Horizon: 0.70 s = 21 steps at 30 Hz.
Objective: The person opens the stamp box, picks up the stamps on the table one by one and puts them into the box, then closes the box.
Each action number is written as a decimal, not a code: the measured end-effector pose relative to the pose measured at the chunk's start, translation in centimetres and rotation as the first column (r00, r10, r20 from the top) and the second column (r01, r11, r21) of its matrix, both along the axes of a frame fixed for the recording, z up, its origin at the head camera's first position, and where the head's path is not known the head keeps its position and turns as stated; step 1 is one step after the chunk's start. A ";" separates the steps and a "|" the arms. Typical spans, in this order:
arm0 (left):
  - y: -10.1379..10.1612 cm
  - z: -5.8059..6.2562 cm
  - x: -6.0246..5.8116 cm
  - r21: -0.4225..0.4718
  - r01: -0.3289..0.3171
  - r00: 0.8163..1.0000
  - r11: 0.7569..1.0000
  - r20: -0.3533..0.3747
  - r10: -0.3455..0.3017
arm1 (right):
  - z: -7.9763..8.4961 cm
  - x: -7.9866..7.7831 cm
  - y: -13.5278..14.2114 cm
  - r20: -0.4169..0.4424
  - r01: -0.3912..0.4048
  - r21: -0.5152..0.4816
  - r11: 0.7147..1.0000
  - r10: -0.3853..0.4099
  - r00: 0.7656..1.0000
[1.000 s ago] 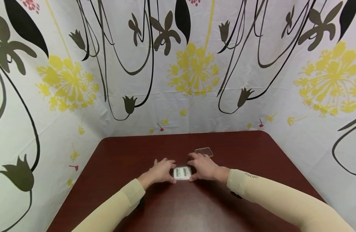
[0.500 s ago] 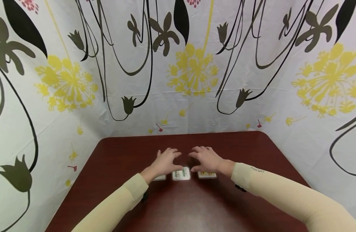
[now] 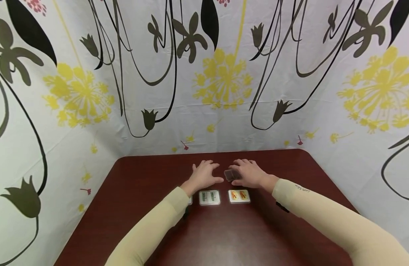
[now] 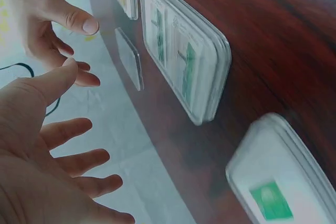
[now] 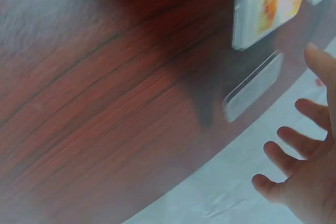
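My right hand [image 3: 250,174] is over a thin clear plastic lid [image 3: 230,175], fingers spread and nothing gripped; in the right wrist view the lid [image 5: 254,88] lies flat on the table, apart from the fingers. To its left, my left hand [image 3: 203,176] hovers with fingers spread, holding nothing. Nearer me sits a clear flat case with green prints [image 3: 209,198], and right of it a similar case with orange pictures [image 3: 239,196]. My left forearm mostly hides a third case in the head view; the left wrist view shows this white case [image 4: 268,182] with a green square.
The dark red wooden table [image 3: 211,236] has rounded far corners. A white curtain [image 3: 178,92] with flower prints surrounds its back and sides.
Both hands have risen off the green-printed case and moved away from me and to the right, the right hand over the lid. The orange-picture case has come into view.
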<state>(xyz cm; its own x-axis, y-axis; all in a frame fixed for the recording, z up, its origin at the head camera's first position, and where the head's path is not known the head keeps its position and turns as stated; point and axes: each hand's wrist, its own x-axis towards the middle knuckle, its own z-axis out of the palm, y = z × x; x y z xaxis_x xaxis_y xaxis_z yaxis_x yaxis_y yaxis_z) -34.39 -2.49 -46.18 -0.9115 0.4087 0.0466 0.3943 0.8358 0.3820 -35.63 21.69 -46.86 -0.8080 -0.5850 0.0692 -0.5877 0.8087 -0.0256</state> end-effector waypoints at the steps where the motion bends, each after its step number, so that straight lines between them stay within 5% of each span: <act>1: 0.4 -0.2 -0.3 -0.005 -0.004 1.000 1.000 0.004 0.004 | -0.2 -0.3 0.3 0.009 0.011 0.006 1.000 -0.011 1.000; 11: 3.0 -2.4 -1.9 -0.039 -0.026 0.997 0.999 0.078 0.029 | -2.3 -2.7 3.3 0.119 0.140 0.033 0.990 -0.143 0.983; 21: 4.2 -3.4 -2.8 -0.055 -0.053 0.994 0.997 0.098 0.059 | -2.4 -3.2 4.1 0.194 0.183 0.059 0.981 -0.191 0.962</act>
